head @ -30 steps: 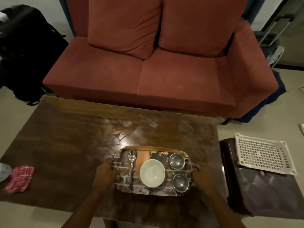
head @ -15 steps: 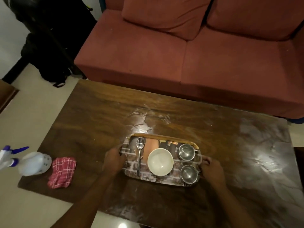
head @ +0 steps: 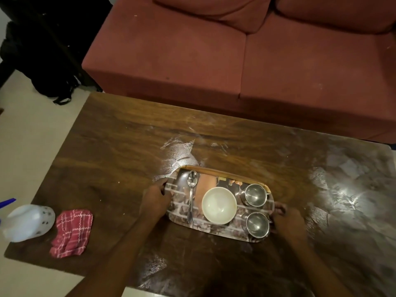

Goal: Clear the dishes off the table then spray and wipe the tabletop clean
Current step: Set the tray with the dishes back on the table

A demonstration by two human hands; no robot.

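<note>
Both hands, left (head: 155, 200) and right (head: 288, 219), grip the loaded tray (head: 214, 229)'s ends; table (head: 107, 157) uncleared, spraying and wiping remain.

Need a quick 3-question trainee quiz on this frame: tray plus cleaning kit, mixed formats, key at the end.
1. True or false: the left hand and the right hand each grip one end of the tray.
2. What lies beside the spray bottle on the table? A) red checked cloth B) sponge C) plate
3. Name the item on the tray between the spoon and the two steel cups.
Key: 1 true; 2 A; 3 the white bowl.
</note>
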